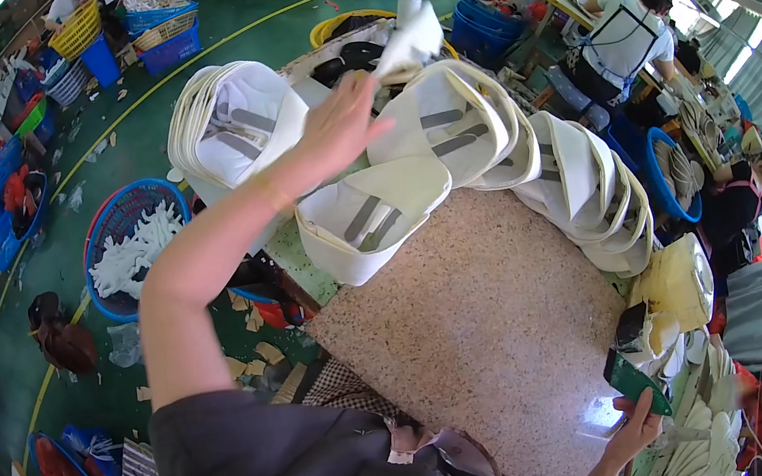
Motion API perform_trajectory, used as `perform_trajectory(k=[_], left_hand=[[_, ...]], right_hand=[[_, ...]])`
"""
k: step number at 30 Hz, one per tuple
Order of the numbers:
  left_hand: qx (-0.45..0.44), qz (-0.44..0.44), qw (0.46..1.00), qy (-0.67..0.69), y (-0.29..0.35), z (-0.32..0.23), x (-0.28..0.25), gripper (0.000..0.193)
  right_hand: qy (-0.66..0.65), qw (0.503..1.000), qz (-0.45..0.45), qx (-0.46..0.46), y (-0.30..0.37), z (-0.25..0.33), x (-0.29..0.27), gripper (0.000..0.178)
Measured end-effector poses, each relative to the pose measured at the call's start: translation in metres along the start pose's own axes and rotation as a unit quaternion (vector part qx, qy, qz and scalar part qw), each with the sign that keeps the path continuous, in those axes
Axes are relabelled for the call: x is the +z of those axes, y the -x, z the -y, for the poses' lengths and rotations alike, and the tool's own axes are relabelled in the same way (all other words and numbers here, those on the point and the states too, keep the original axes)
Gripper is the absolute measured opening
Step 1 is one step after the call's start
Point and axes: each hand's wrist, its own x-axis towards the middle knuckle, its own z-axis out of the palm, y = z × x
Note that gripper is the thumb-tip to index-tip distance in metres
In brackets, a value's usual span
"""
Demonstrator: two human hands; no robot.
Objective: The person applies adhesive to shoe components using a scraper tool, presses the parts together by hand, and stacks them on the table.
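Note:
My left hand point(342, 131) reaches across to the far side of the table, fingers stretched out and thumb apart. Just beyond its fingertips is a motion-blurred white piece point(412, 44); contact between them is unclear. Around that hand stand white, curved, shoe-upper-like pieces with grey strips: a nested stack point(233, 122) at left, a single piece point(374, 219) below the wrist, and another stack point(448, 126) to the right. My right hand point(636, 426), at the table's near right corner, grips a dark green flat scraper-like tool point(635, 382).
More nested white pieces point(588, 189) line the speckled tabletop's point(480, 321) right edge. A yellowish glue-stained container point(675, 284) stands beside flat white pieces point(696, 437). A blue basket point(133, 239) of white scraps sits on the green floor at left. A co-worker point(626, 38) works at far right.

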Motion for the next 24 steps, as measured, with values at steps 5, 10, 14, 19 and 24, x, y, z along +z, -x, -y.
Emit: perform_trajectory(k=[5,10,14,19,24], left_hand=[[0.063,0.281,0.934,0.21,0.1,-0.026,-0.041,0.049],[0.083,0.151,0.969,0.175,0.123,-0.068,-0.096,0.025],[0.348,0.203,0.901,0.16,0.074,-0.137,-0.113,0.022],[0.471,0.325,0.813,0.105,0.054,-0.175,-0.039,0.042],[0.211,0.2,0.918,0.269,0.043,-0.152,0.02,0.071]], right_hand=[[0.117,0.989,-0.047,-0.082,-0.044,-0.028,-0.031,0.031],[0.181,0.98,-0.013,-0.079,-0.12,-0.02,-0.004,0.029],[0.207,0.977,-0.027,-0.038,-0.152,-0.063,-0.025,0.029],[0.166,0.977,0.101,0.087,-0.166,-0.082,-0.023,0.03],[-0.013,0.992,-0.053,0.112,-0.16,-0.102,-0.034,0.023]])
